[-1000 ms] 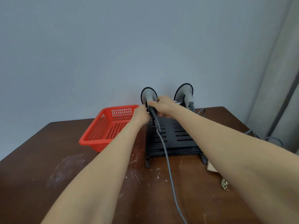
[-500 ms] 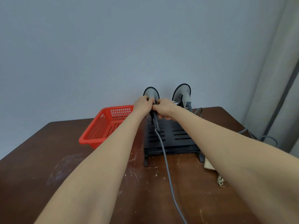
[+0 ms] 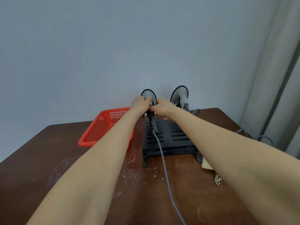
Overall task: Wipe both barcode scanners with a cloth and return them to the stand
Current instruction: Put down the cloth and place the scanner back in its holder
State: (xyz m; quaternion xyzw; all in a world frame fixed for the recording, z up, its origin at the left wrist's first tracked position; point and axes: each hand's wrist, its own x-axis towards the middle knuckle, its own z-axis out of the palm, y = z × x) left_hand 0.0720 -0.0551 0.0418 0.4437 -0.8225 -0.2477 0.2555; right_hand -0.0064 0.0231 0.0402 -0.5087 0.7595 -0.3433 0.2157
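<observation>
Gripping the left scanner, your left hand and right hand curl fingers round it. Hold it upright, with its cable clear of the stand.

red basket tight beside stand

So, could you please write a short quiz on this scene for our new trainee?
1. True or false: the red basket sits to the right of the black stand.
2. Which scanner do the left hand and right hand both touch? A: the left scanner. B: the right one. C: neither.
3. Fill in: the number of scanners in view is ___.
Key: 1 false, the basket lies to the stand's left; 2 A; 3 two.
</observation>
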